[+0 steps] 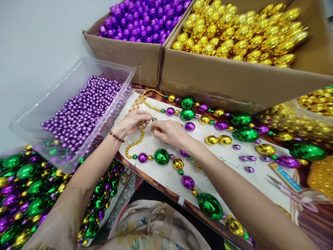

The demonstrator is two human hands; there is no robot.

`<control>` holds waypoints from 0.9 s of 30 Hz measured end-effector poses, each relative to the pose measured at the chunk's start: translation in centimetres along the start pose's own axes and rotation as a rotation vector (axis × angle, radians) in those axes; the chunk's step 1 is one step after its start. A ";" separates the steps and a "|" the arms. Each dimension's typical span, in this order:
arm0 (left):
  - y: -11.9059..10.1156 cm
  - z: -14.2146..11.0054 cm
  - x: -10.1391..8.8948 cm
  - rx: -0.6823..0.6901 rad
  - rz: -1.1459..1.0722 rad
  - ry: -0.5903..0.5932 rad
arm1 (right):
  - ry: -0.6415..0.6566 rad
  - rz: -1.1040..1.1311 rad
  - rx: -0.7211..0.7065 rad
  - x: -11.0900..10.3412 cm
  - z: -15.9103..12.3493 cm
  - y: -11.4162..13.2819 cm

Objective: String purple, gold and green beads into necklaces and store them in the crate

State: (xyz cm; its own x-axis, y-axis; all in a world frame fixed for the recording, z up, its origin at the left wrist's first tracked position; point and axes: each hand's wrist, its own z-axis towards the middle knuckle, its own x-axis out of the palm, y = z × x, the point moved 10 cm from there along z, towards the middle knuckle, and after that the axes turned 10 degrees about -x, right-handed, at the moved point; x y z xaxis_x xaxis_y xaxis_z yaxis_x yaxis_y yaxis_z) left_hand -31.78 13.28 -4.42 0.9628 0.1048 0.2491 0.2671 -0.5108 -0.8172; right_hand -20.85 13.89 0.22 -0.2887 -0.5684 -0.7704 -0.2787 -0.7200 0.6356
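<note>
My left hand (134, 122), with a brown beaded bracelet at its wrist, pinches the end of a bead strand (127, 150). Small gold beads hang from these fingers and curve into larger purple, gold and green ones along the table's near edge. A small green bead (155, 119) shows between the two hands. Just right of it, my right hand (166, 131) is closed, thumb and fingers together; what it grips is hidden. Beyond the hands lies a looped bead necklace (187, 114). Loose gold oval beads (218, 139) and small purple beads (248, 158) rest on the white sheet (223, 166).
A clear tub (70, 69) of purple beads stands left. Cardboard boxes (125, 52) of purple and gold beads (234, 31) wall off the back. Scissors (291, 194) lie at right. Finished-looking strands (28, 187) pile up lower left. A thin upright needle (140, 78) stands at the back edge.
</note>
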 end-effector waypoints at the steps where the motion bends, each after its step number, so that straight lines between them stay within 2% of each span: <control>1: -0.3 -0.2 0.1 0.014 0.011 0.005 | 0.052 0.076 -0.022 0.6 -0.2 0.1; 2: -0.6 -0.4 0.3 0.029 0.026 0.011 | 0.058 0.171 -0.028 0.7 -0.2 -0.1; 3: -0.9 -0.6 0.4 0.043 0.046 0.019 | 0.010 0.272 -0.019 0.2 -0.2 -0.6; 6: -1.4 -1.0 1.1 0.070 0.130 0.044 | -0.265 0.533 0.086 -2.4 0.2 -3.5; 7: -1.6 -1.1 1.3 0.084 0.157 0.048 | -0.283 0.608 0.120 -2.4 0.5 -4.2; 11: -2.9 -1.4 1.4 0.253 0.253 -0.008 | -0.074 0.878 0.191 0.1 1.8 -4.9; 15: -4.0 -2.1 1.8 0.462 0.402 -0.096 | 0.048 1.029 0.234 1.6 2.0 -5.0; 18: -3.9 -2.2 2.1 0.518 0.436 -0.118 | 0.105 1.069 0.262 2.3 2.0 -4.9; 20: -3.6 -2.0 2.0 0.512 0.402 -0.124 | 0.072 1.072 0.305 2.2 1.9 -5.3; 23: -3.0 -1.5 1.1 0.469 0.312 -0.168 | -0.077 0.966 0.336 0.8 1.6 -6.0; 27: -2.1 -1.0 -0.1 0.420 0.142 -0.236 | -0.259 0.630 0.212 -2.5 0.9 -4.9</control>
State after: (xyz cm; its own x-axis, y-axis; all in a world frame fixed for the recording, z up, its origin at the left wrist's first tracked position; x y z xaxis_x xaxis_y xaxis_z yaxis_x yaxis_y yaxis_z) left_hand -32.48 13.49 -2.16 0.9611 0.2740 0.0360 0.0802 -0.1519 -0.9851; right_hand -19.54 19.20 -0.94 -0.6544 -0.7192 -0.2336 -0.1520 -0.1775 0.9723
